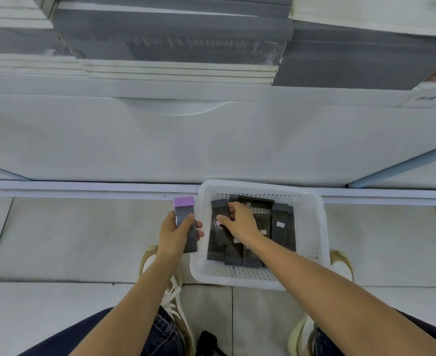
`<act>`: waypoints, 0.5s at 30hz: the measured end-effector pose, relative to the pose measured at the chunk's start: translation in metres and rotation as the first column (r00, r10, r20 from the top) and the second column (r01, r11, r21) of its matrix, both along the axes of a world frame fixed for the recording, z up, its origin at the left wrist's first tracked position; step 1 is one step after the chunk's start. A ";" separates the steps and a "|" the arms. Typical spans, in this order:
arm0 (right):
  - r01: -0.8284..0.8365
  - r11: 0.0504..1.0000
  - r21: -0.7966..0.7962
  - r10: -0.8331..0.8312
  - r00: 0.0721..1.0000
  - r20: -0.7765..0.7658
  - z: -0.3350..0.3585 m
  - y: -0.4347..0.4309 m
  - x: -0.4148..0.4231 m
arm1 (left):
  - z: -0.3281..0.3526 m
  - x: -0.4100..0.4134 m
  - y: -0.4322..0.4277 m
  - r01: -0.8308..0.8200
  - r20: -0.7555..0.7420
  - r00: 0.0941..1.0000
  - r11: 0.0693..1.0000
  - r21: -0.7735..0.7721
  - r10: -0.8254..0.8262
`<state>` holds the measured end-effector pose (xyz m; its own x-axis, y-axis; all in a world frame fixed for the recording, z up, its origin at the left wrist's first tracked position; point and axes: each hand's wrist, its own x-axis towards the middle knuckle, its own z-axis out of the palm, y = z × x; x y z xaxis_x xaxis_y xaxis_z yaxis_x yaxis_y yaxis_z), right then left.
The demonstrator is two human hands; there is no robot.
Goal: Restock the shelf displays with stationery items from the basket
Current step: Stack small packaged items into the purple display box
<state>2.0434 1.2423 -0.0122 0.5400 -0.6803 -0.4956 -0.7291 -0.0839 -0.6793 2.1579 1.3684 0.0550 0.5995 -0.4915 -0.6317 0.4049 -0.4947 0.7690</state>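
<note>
- White shelf unit (211,140) far; grey and white stacks (173,39) on ledge above.
- Tiled floor (70,240) near.
- White basket (317,227) on floor, tight against shelf base: stock within easy reach.
- Dark boxes (283,227) packed inside basket.
- Left hand (173,235) just left of basket, fingers (188,221) curled round purple-capped box (184,202); probably held aside to gather several before shelving.
- Right hand (240,222) inside basket, fingers pinching far end of tilted dark box (219,205); likely next pick.

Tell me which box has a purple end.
The box in the left hand, outside the basket. The right hand's dark box and the others inside show no purple.
</note>
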 end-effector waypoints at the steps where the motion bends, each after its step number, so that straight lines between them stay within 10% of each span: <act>1: 0.018 1.000 -0.021 -0.018 1.000 -0.025 -0.004 0.002 0.004 | 0.000 0.001 -0.001 0.008 0.007 1.000 1.000 0.003 -0.008; 15: -0.164 0.986 -0.024 0.161 0.983 -0.086 -0.005 -0.003 -0.001 | -0.010 0.004 0.002 0.119 0.080 0.990 0.993 0.002 -0.119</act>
<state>2.0428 1.2394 -0.0171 0.6020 -0.6025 -0.5240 -0.7582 -0.2255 -0.6118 2.1615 1.3709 0.0445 0.5849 -0.5642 -0.5827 0.2808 -0.5332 0.7980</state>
